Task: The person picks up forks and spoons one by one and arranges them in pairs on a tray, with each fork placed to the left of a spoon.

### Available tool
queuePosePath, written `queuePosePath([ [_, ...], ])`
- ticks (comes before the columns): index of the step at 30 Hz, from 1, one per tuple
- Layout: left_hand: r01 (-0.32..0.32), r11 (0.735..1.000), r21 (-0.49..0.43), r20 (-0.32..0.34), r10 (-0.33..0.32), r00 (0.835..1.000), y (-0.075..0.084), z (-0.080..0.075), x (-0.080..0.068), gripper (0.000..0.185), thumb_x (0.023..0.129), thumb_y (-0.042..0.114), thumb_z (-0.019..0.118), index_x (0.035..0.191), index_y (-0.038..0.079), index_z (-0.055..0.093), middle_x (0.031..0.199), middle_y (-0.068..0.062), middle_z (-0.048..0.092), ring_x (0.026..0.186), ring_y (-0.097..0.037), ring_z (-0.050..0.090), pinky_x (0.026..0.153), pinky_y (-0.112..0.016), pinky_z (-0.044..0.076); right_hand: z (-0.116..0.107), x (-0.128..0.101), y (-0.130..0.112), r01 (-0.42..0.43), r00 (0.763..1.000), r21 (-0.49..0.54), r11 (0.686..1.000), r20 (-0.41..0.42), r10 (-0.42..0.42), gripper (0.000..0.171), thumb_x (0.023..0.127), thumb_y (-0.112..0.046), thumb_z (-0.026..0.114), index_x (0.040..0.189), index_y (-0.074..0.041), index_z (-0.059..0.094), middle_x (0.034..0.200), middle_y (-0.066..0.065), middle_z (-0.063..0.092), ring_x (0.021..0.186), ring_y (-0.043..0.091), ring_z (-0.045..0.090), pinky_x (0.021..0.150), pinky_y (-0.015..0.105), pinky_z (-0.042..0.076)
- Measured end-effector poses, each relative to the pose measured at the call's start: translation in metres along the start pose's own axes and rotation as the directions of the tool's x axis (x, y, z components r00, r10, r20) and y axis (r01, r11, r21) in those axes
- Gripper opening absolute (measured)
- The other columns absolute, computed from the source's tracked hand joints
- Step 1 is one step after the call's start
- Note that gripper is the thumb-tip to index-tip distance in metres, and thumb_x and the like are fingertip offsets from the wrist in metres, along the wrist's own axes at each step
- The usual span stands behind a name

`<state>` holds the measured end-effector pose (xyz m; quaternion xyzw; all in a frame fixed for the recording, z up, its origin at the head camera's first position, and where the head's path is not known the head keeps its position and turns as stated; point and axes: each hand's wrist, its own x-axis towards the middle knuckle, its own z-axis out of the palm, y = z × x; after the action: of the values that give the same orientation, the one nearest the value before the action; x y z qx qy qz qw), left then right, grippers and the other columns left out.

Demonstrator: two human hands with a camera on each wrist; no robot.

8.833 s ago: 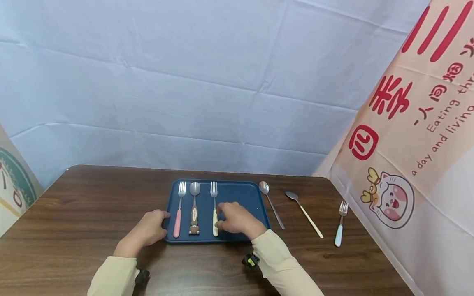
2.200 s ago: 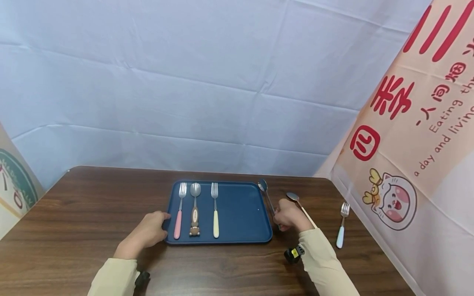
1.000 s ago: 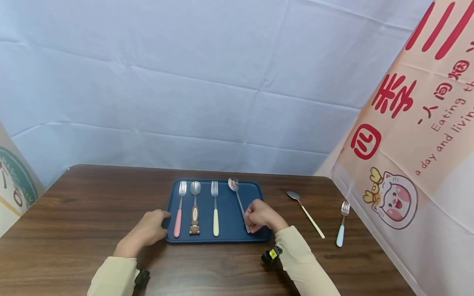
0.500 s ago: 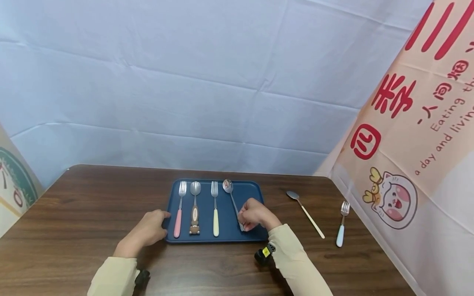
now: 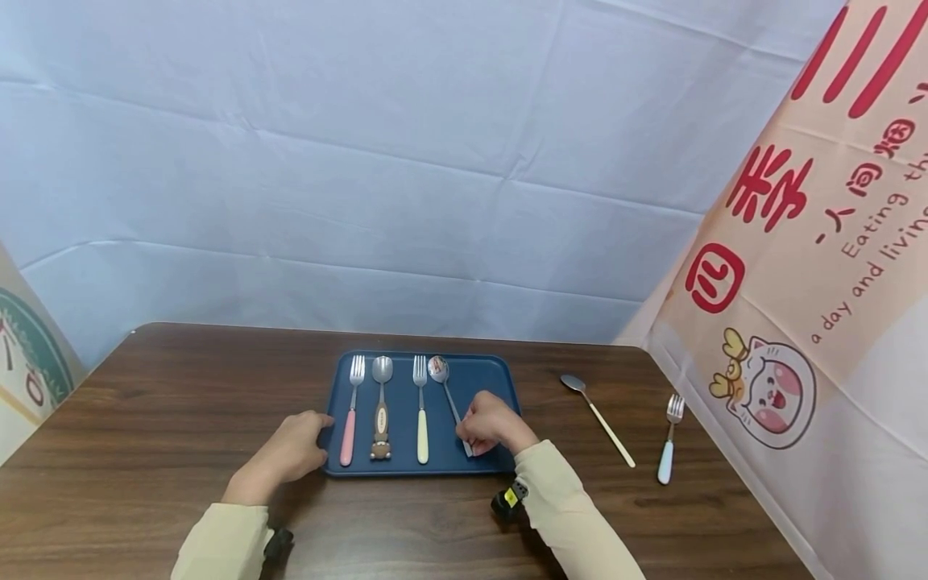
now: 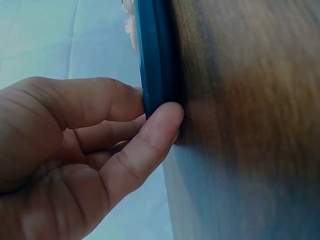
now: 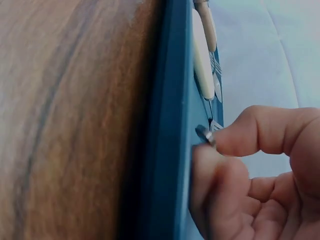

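In the head view, a dark blue tray [image 5: 486, 370] lies on the table. My left hand [image 5: 293, 447] holds its left edge; the left wrist view shows the thumb [image 6: 160, 122] and a finger at the rim near the corner. My right hand [image 5: 493, 423] pinches the handle end of a plain silver spoon [image 5: 438, 370] over the tray's right half, its bowl at the far side. In the right wrist view, the handle tip [image 7: 204, 134] shows between thumb and finger. Left of this spoon lie a yellow-handled fork [image 5: 423, 435], a brown bear-handled spoon [image 5: 381, 419] and a pink-handled fork [image 5: 348, 439].
On the table right of the tray lie a spoon with a cream handle [image 5: 609, 431] and a fork with a pale blue handle [image 5: 665, 459]. A pale curtain [image 5: 362, 201] hangs behind the table, and a printed cloth [image 5: 797, 322] borders its right side.
My right hand has left the yellow-handled fork, taken the silver spoon from the table right of the tray, brought it over the tray and shifted it left beside that fork. My left hand stays put.
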<state>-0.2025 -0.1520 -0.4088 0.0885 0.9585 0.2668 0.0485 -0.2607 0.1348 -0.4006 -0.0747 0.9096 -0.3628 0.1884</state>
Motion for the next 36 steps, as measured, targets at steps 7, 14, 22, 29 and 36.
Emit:
queuePosePath([
  [7, 0.004, 1.000, 0.003, -0.001, -0.004, 1.000, 0.000, 0.000, 0.000, 0.043, 0.073, -0.008, 0.061, 0.114, -0.016, 0.055, 0.115, -0.032, 0.053, 0.105, -0.041, 0.053, 0.084, -0.051, 0.044, 0.005, -0.001, -0.005, -0.012, 1.000, -0.082, 0.997, -0.002, 0.012, 0.035, 0.079, -0.001, 0.058, 0.045, -0.007, 0.050, 0.043, 0.003, 0.050, 0.038, 0.012, 0.048, 0.036, 0.023, 0.037],
  [14, 0.005, 1.000, 0.004, -0.004, -0.005, 1.000, 0.000, 0.001, 0.000, 0.043, 0.073, -0.008, 0.061, 0.114, -0.016, 0.055, 0.115, -0.031, 0.053, 0.105, -0.041, 0.053, 0.084, -0.051, 0.045, 0.007, 0.000, -0.008, -0.054, 0.998, -0.085, 0.995, -0.020, 0.052, 0.029, 0.081, -0.001, 0.060, 0.052, -0.002, 0.055, 0.050, 0.008, 0.058, 0.040, 0.015, 0.056, 0.044, 0.030, 0.050],
  [22, 0.019, 1.000, -0.004, 0.005, -0.019, 1.000, 0.000, 0.001, 0.000, 0.044, 0.072, -0.009, 0.061, 0.115, -0.016, 0.055, 0.116, -0.031, 0.052, 0.105, -0.040, 0.053, 0.084, -0.051, 0.045, 0.009, 0.002, -0.011, -0.105, 0.994, -0.015, 0.994, -0.014, 0.104, 0.033, 0.078, 0.004, 0.060, 0.048, -0.004, 0.049, 0.052, 0.011, 0.060, 0.040, 0.015, 0.057, 0.045, 0.031, 0.051],
  [29, 0.016, 1.000, -0.003, 0.001, -0.016, 1.000, 0.000, 0.001, 0.001, 0.043, 0.073, -0.008, 0.061, 0.115, -0.016, 0.055, 0.116, -0.031, 0.053, 0.105, -0.040, 0.053, 0.084, -0.051, 0.044, 0.012, 0.001, -0.011, -0.087, 0.996, 0.007, 0.996, -0.029, 0.087, 0.022, 0.078, 0.006, 0.059, 0.056, 0.005, 0.058, 0.051, 0.012, 0.059, 0.039, 0.016, 0.057, 0.044, 0.030, 0.050],
  [36, 0.018, 1.000, 0.000, 0.007, -0.018, 1.000, 0.000, 0.001, 0.000, 0.043, 0.073, -0.008, 0.061, 0.115, -0.016, 0.055, 0.116, -0.031, 0.052, 0.106, -0.042, 0.052, 0.084, -0.051, 0.044, 0.013, 0.000, -0.012, -0.087, 0.996, 0.021, 0.996, -0.033, 0.088, 0.021, 0.078, 0.007, 0.059, 0.057, 0.006, 0.059, 0.051, 0.012, 0.060, 0.040, 0.015, 0.057, 0.044, 0.029, 0.050],
])
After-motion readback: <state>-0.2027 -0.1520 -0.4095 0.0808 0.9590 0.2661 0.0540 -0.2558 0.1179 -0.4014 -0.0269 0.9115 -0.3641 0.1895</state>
